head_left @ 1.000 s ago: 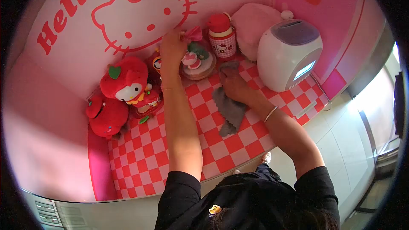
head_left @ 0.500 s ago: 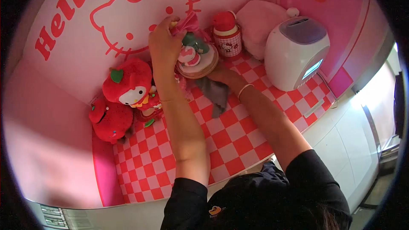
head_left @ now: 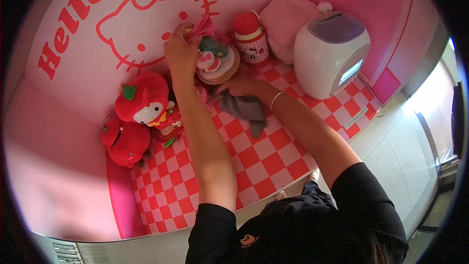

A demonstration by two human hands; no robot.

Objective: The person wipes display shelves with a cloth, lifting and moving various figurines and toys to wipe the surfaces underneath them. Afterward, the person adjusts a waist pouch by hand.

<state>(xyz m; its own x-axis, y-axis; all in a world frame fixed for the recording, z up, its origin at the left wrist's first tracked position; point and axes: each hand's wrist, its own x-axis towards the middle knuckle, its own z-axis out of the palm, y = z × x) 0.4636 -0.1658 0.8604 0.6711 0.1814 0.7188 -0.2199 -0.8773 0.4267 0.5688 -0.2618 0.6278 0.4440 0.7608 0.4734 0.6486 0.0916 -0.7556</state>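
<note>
In the head view, my left hand [head_left: 181,49] is closed at the top of a tilted ornament with a round white-topped base [head_left: 225,70]. A pink bow [head_left: 200,28] shows beside its fingers. A small pink-and-white figure [head_left: 209,61] and something green stand on that base. Just below the base, my right hand [head_left: 240,88] holds a grey cloth [head_left: 245,108], which hangs over the checkered surface. Its fingertips are partly blurred. Left of my left forearm sit a red-hooded plush toy [head_left: 146,102] and a round red plush [head_left: 126,142].
A red-and-white bottle [head_left: 251,41] stands behind my right hand, next to a pink plush [head_left: 283,24]. To the right is a white device with a lit screen [head_left: 325,58]. Pink walls enclose the red-checkered table [head_left: 273,156], whose front edge is near my body.
My right hand has come out from under the ornament's base toward the front, bringing the grey cloth along. My left hand stays at the ornament's top. The whole view has shifted slightly.
</note>
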